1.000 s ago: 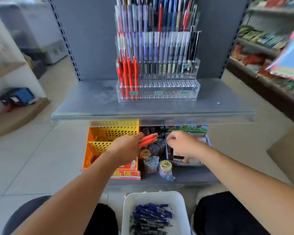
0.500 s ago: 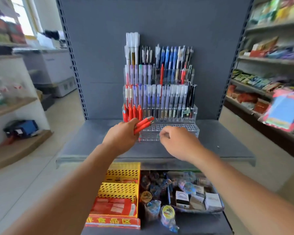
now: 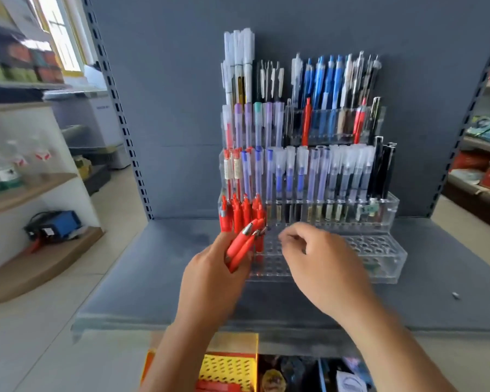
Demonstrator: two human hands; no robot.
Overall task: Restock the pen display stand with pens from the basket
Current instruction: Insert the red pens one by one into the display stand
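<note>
A clear tiered pen display stand sits on the grey shelf, its upper rows full of pens. Several red pens stand in the left end of its lowest row; the holes to their right are bare. My left hand grips a small bundle of red pens, their tips pointing up and right at the front row. My right hand hovers just right of the bundle over the bare holes, fingers curled with thumb and forefinger close together and nothing visible between them. The basket is out of view.
Below the shelf edge sit a yellow perforated bin and mixed small goods. Stocked shelves run along the right side, and wooden shelves with bottles stand at the left. A small loose object lies on the shelf at right.
The view has risen from the lower shelf to the stand. Both hands moved up and forward; the left hand's red pens now reach the front row, the right hand close beside.
</note>
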